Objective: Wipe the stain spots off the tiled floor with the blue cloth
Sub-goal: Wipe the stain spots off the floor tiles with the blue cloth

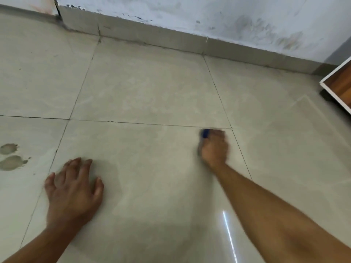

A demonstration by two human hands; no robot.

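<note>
Right hand [214, 147] fist-curled round blue cloth [205, 133], pressing on tiled floor [152, 95] near grout line. Left hand [73, 186] flat, fingers spread, bracing. Risk: grey stain spots [11, 157] sit far left, well apart from cloth, likely missed. Glossy tile, bracing palm may slip.

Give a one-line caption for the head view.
Right hand rubs blue cloth on tiled floor; left hand braces flat.

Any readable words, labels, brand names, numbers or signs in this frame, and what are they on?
None. No text shows on the tiled floor, the wall, the blue cloth or the wooden furniture. The dark marks along the wall's lower edge are scuffs, not letters.
</note>
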